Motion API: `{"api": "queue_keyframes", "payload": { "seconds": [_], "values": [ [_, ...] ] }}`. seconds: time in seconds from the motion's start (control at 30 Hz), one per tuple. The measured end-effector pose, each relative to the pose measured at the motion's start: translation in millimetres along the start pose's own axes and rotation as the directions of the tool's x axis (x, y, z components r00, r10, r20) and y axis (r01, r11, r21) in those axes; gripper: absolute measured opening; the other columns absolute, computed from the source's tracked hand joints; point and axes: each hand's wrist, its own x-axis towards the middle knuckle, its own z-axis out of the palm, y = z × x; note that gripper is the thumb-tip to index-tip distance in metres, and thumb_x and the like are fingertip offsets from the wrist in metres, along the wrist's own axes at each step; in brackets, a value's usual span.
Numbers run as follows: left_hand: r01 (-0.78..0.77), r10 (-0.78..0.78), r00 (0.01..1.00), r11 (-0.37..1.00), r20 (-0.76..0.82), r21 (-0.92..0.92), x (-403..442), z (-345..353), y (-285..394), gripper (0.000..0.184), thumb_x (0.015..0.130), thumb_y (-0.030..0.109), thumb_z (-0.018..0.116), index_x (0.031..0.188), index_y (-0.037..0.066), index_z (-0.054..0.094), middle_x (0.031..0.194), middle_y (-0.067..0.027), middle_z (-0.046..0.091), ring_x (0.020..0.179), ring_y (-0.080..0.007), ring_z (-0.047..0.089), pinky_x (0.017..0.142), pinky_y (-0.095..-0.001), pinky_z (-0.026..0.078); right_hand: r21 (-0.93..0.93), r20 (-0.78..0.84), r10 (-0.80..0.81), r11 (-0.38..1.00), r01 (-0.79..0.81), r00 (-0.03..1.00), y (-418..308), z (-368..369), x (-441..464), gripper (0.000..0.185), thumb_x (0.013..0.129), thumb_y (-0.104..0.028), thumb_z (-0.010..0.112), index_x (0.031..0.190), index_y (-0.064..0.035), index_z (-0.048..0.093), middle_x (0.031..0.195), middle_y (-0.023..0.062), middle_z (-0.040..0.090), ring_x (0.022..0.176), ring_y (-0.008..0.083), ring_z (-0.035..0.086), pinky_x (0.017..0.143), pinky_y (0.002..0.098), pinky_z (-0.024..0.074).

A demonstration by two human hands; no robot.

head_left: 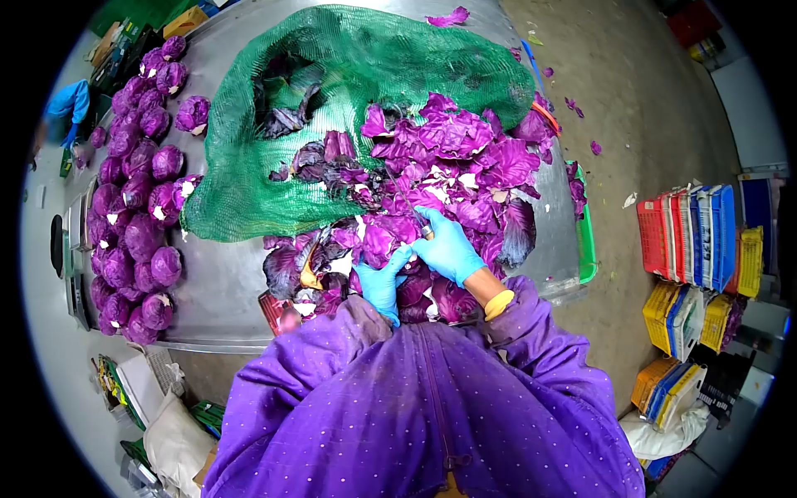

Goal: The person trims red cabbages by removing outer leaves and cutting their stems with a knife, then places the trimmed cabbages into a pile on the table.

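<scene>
My right hand (pixel 452 249), in a blue glove with a yellow band at the wrist, is closed round the handle of a knife (pixel 427 226). Its thin blade points up and left over the leaves. Close beside it, my left hand (pixel 382 284), also gloved in blue, curls against a red cabbage (pixel 380 236); its fingertips are partly hidden. A heap of loose purple cabbage leaves (pixel 490 162) surrounds both hands. Behind them, a green mesh sack (pixel 274 195) lies spread out, with dark wilted leaves showing at its opening.
Many whole red cabbages (pixel 143 236) are lined up along the left of the metal table (pixel 212 286). A green crate (pixel 587 241) stands at the table's right edge. Stacked coloured crates (pixel 685 232) are on the right. Another person's blue sleeve (pixel 70 101) shows at far left.
</scene>
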Motion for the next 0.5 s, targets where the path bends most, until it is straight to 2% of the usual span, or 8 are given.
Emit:
{"api": "queue_keyframes", "payload": {
  "seconds": [0.07, 0.17, 0.2, 0.23, 0.3, 0.37, 0.43, 0.5],
  "values": [
    [-0.036, 0.035, 0.999, 0.999, 0.041, 0.007, 4, 0, 0, 0.072, 0.078, 0.006, 0.075, 0.135, 0.007, 0.032, 0.108, -0.0103, 0.061, 0.089, -0.02, 0.065, 0.07, -0.0358, 0.058, -0.019, 0.007, 0.012, 1.0, -0.012, 1.0, 1, -1, 5, 0.065, 0.076, -0.018, 0.065, 0.134, 0.0034, 0.044, 0.089, 0.0199, 0.066, 0.079, 0.0273, 0.065, 0.073, 0.0365, 0.0506],
    [-0.113, 0.11, 0.992, 0.993, -0.06, -0.04, 5, 0, -10, 0.086, 0.072, 0.013, 0.082, 0.137, 0.004, 0.027, 0.119, -0.0128, 0.056, 0.091, -0.0214, 0.064, 0.062, -0.0291, 0.055, 0.102, 0.013, 0.044, 0.994, -0.046, 0.999, 15, -3, 13, 0.058, 0.077, -0.013, 0.062, 0.131, 0.0025, 0.048, 0.085, 0.0168, 0.066, 0.073, 0.0236, 0.064, 0.068, 0.0349, 0.0506],
    [-0.025, 0.032, 0.996, 0.997, -0.088, 0.071, 5, -4, -7, 0.1, 0.071, 0.014, 0.083, 0.143, 0.003, 0.015, 0.122, -0.0122, 0.054, 0.097, -0.0223, 0.062, 0.063, -0.0312, 0.055, 0.259, 0.072, 0.185, 0.946, -0.198, 0.98, 2, -14, 9, 0.045, 0.078, -0.006, 0.058, 0.121, 0.0015, 0.054, 0.081, 0.0119, 0.065, 0.063, 0.0194, 0.061, 0.057, 0.032, 0.0489],
    [-0.007, 0.009, 0.998, 0.999, -0.066, 0.036, 10, -9, -7, 0.099, 0.074, 0.019, 0.081, 0.144, 0.005, 0.012, 0.109, -0.0072, 0.055, 0.08, -0.0152, 0.056, 0.061, -0.0309, 0.053, 0.271, -0.031, 0.098, 0.959, -0.086, 0.995, 25, -12, 17, 0.031, 0.078, -0.001, 0.054, 0.109, -0.0009, 0.058, 0.078, 0.0075, 0.063, 0.052, 0.0146, 0.055, 0.046, 0.0294, 0.0438],
    [0.083, -0.084, 0.993, 0.996, -0.085, -0.011, 18, -15, -1, 0.092, 0.078, 0.027, 0.077, 0.144, 0.008, 0.016, 0.093, -0.0009, 0.055, 0.06, -0.0065, 0.045, 0.059, -0.0311, 0.051, 0.404, 0.124, 0.215, 0.881, -0.247, 0.969, 25, -19, 9, 0.025, 0.079, 0.001, 0.053, 0.103, -0.0032, 0.058, 0.074, 0.0052, 0.06, 0.045, 0.0123, 0.048, 0.04, 0.0278, 0.039],
    [0.081, -0.083, 0.996, 0.996, 0.029, 0.043, 16, -22, 4, 0.06, 0.08, 0.034, 0.073, 0.127, 0.018, 0.04, 0.095, -0.0002, 0.057, 0.072, -0.0133, 0.056, 0.066, -0.0368, 0.052, 0.344, 0.105, 0.181, 0.916, -0.207, 0.978, 20, -7, 8, 0.023, 0.082, -0.003, 0.055, 0.105, -0.0052, 0.058, 0.068, 0.002, 0.053, 0.041, 0.011, 0.045, 0.037, 0.0266, 0.036],
    [0.153, -0.154, 0.987, 0.988, 0.052, 0.032, 15, -28, 9, 0.057, 0.081, 0.036, 0.072, 0.126, 0.02, 0.041, 0.096, 0.0011, 0.057, 0.078, -0.016, 0.058, 0.069, -0.0383, 0.052, 0.429, 0.064, 0.244, 0.869, -0.247, 0.968, 15, -6, 4, 0.036, 0.085, -0.01, 0.064, 0.12, -0.005, 0.057, 0.083, 0.0048, 0.062, 0.042, 0.0099, 0.048, 0.038, 0.025, 0.0388],
    [0.15, -0.164, 0.984, 0.975, 0.07, 0.166, 9, -34, 18, 0.056, 0.08, 0.037, 0.073, 0.122, 0.017, 0.043, 0.093, 0.0028, 0.055, 0.074, -0.0131, 0.056, 0.069, -0.0349, 0.051, 0.488, 0.113, 0.153, 0.852, -0.189, 0.982, 16, -10, -3, 0.044, 0.087, -0.014, 0.064, 0.129, -0.0062, 0.052, 0.097, 0.0079, 0.062, 0.043, 0.01, 0.049, 0.04, 0.0246, 0.0403]
  ]
}}
